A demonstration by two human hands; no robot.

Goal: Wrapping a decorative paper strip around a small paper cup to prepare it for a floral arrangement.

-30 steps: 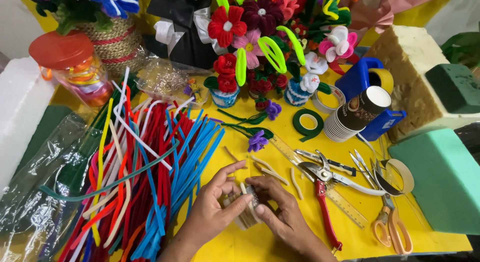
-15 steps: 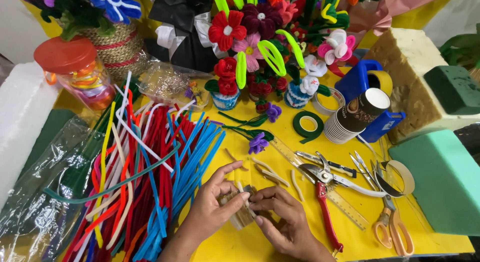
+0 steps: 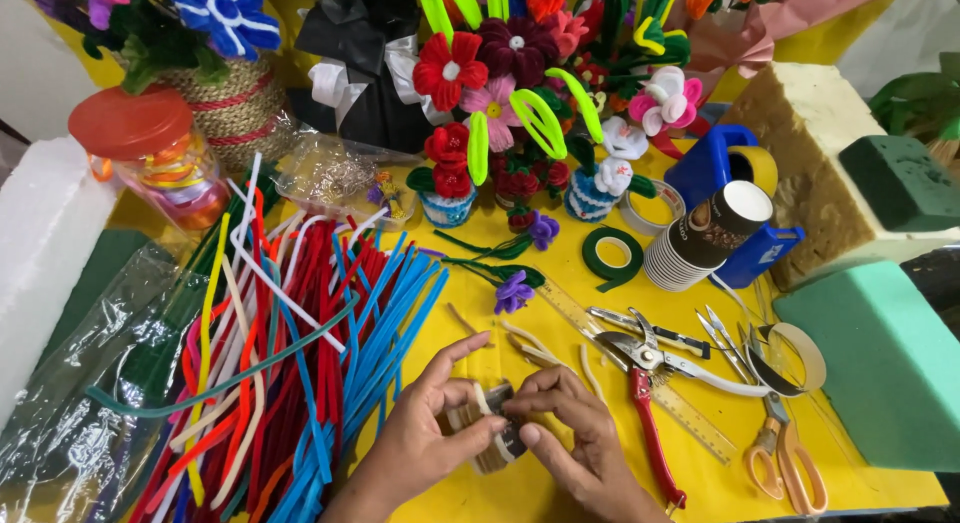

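Both my hands meet low in the middle of the yellow table (image 3: 470,498). My left hand (image 3: 425,438) and my right hand (image 3: 570,433) pinch a small bundle of beige pipe-cleaner pieces (image 3: 490,438) between thumbs and fingertips. More beige pieces (image 3: 535,348) lie just beyond my hands. A big heap of red, blue, white and yellow pipe cleaners (image 3: 290,353) spreads out at my left.
Red-handled pliers (image 3: 650,383), a clear ruler (image 3: 690,413), tweezers and orange scissors (image 3: 785,458) lie right of my hands. Behind stand pipe-cleaner flowers (image 3: 500,103), green tape (image 3: 612,255), stacked paper cups (image 3: 700,238), foam blocks (image 3: 880,363) and a red-lidded jar (image 3: 160,158).
My hands have stayed in place and closed tighter on the beige bundle; my right fingers have shifted over its top. The view has tilted slightly.
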